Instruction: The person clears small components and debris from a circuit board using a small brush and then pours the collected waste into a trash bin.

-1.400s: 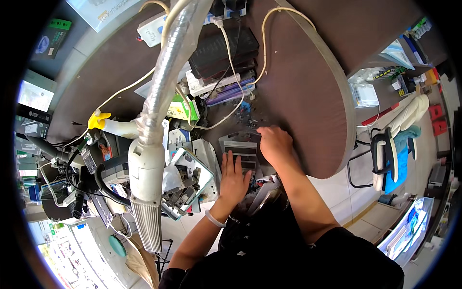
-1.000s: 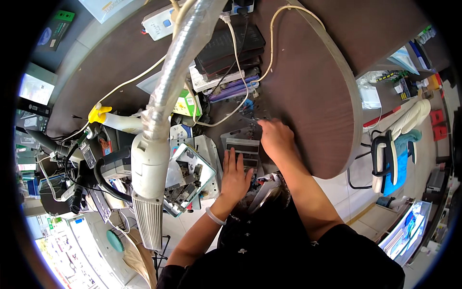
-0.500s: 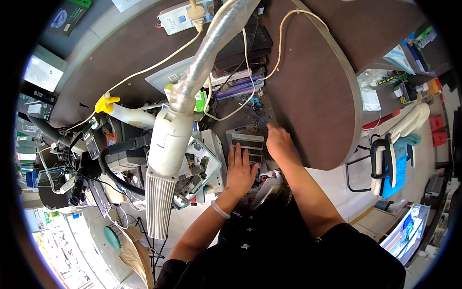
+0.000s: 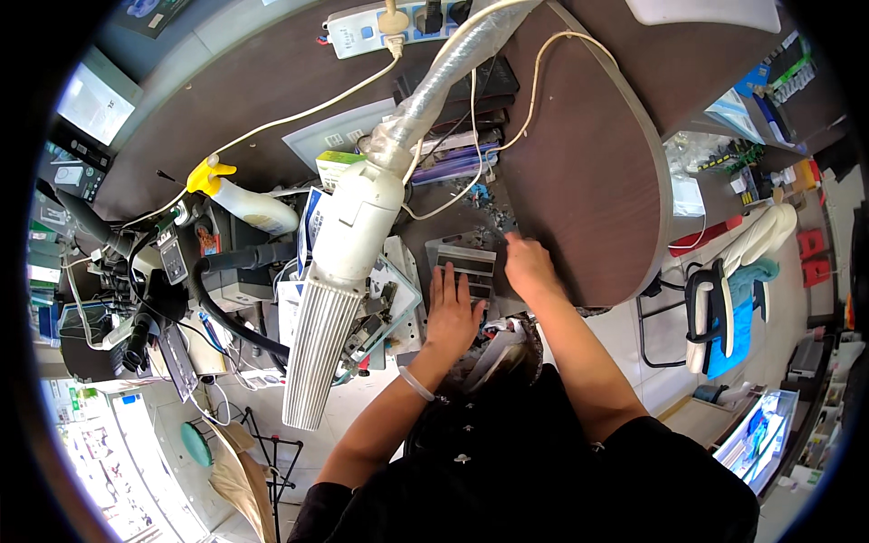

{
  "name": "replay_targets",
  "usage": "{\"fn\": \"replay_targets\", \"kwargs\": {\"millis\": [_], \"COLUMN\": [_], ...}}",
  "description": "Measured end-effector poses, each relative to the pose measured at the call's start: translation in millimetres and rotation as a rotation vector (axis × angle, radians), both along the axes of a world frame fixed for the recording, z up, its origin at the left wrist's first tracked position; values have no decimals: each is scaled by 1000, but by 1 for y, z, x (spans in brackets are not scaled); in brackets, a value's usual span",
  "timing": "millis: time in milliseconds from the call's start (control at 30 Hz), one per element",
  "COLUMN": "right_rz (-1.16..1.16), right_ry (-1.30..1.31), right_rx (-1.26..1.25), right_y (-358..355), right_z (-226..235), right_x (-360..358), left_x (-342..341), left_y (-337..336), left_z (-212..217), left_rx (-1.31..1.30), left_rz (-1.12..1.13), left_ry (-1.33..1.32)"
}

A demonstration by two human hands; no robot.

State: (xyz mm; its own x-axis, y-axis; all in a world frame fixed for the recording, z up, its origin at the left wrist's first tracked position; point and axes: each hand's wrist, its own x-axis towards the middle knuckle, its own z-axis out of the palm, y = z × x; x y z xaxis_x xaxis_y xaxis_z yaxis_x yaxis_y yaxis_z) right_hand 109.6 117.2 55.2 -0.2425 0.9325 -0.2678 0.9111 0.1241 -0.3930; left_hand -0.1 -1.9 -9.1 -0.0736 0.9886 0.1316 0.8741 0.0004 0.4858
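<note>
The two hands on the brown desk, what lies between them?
In the head view, a small flat grey device with a dark striped panel lies between the left hand and the right hand.

- A white fume-extractor head (image 4: 330,299) with a ribbed nozzle hangs over the bench on a silvery flexible hose (image 4: 444,72).
- A white spray bottle (image 4: 249,204) with a yellow trigger lies left of it.
- A white power strip (image 4: 398,23) sits at the far edge of the brown desk (image 4: 588,172).
- A dark microscope (image 4: 109,262) stands at far left.
</note>
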Motion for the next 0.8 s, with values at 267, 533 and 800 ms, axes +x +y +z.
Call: {"fn": "replay_targets", "kwargs": {"millis": [267,533,800], "right_rz": [30,50,57], "right_ry": [-87,-36,110], "right_rx": [-60,-92,-14], "right_y": [-1,-7,-15], "right_z": [-4,-12,-23], "right_x": [11,14,24], "left_x": [-2,1,3], "left_y": [-2,-1,0], "left_z": [-3,-4,-2], "left_rx": [6,11,2], "left_rz": [-2,2,5], "left_ry": [28,43,42]}}
